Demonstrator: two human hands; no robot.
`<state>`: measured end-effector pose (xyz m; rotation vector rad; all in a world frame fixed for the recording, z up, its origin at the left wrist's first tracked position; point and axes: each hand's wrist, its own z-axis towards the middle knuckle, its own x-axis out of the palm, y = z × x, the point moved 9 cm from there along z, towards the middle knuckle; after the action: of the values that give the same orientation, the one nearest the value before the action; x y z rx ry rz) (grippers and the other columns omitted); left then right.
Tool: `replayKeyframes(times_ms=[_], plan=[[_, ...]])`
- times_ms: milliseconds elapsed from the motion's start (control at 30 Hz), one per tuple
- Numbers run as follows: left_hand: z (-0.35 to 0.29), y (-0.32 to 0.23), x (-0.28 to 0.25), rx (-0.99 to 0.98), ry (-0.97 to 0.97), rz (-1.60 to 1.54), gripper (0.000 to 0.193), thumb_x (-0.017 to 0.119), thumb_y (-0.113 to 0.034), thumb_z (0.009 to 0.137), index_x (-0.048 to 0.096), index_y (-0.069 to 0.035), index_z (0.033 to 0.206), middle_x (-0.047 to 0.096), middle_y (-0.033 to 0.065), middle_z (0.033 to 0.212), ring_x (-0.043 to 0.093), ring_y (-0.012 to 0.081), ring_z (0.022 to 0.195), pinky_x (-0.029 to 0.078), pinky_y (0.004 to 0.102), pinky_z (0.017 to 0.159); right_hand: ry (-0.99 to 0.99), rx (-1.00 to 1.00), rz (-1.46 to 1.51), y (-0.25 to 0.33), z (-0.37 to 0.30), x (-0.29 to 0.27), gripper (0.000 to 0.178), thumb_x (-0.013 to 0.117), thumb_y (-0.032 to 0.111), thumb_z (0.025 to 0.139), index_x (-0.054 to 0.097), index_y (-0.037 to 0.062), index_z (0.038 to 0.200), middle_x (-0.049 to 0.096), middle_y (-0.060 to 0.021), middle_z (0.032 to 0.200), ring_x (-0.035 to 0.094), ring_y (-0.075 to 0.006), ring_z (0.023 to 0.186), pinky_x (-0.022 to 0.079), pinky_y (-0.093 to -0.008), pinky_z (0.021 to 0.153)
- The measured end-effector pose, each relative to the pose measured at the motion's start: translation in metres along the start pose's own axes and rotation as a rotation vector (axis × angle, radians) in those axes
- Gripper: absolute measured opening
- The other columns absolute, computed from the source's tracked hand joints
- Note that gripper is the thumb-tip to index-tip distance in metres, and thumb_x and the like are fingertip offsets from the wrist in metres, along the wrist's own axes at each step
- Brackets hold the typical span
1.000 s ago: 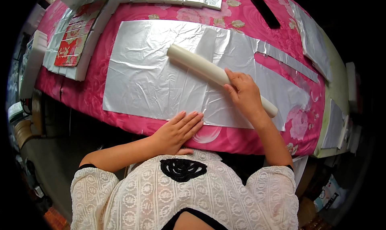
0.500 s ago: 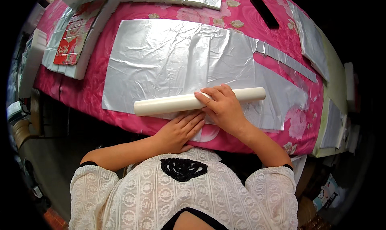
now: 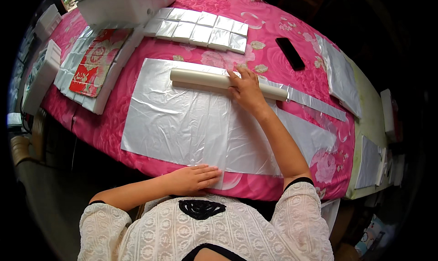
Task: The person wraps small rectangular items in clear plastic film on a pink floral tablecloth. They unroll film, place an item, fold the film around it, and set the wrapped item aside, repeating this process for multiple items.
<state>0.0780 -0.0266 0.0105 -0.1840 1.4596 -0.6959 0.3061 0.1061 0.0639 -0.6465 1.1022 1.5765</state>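
A silvery plastic bag stack [image 3: 178, 119] is spread flat on the table, its handle cut-out at the right. Across its far part lies a long white tube [image 3: 196, 77], slanting slightly down to the right. My right hand [image 3: 247, 89] grips the tube right of its middle, thumb on the near side and fingers over the top. At the near edge of the bags my left hand [image 3: 197, 179] rests flat, fingers stretched to the right over a narrow folded strip of film.
A pink flowered cloth [image 3: 98, 137] covers the table. Folded silvery packets [image 3: 200, 30] and a white foam box [image 3: 123, 5] stand at the back. More packets under a red patterned sheet [image 3: 98, 60] lie left, a black phone [image 3: 290, 53] back right, another bag stack [image 3: 337, 73] right.
My right hand has moved the tube away from me, from the near part of the bags to their far part. My left hand remains at the near edge. The view has tilted farther out.
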Motion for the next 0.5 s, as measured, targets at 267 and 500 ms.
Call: replayKeyframes(times_ms=[267, 500], plan=[[-0.009, -0.012, -0.019, 0.132, -0.145, 0.091, 0.026, 0.052, -0.013, 0.082, 0.058, 0.002, 0.101, 0.055, 0.0153, 0.12, 0.052, 0.027, 0.115, 0.044, 0.0378, 0.097, 0.449, -0.189, 0.424, 0.086, -0.112, 0.004, 0.055, 0.059, -0.005, 0.067, 0.055, 0.0065, 0.12, 0.049, -0.0126, 0.129, 0.043, -0.0328, 0.12, 0.038, -0.0401, 0.1], [-0.015, 0.004, -0.051, 0.003, -0.432, -0.337, 0.027, 0.065, -0.005, 0.071, 0.06, -0.001, 0.097, 0.06, 0.0124, 0.112, 0.059, 0.0265, 0.105, 0.051, 0.0354, 0.087, 0.316, -0.162, 0.362, 0.109, -0.138, -0.005, 0.052, 0.064, -0.002, 0.064, 0.059, 0.0071, 0.115, 0.055, -0.01, 0.122, 0.049, -0.0298, 0.114, 0.043, -0.0384, 0.095]])
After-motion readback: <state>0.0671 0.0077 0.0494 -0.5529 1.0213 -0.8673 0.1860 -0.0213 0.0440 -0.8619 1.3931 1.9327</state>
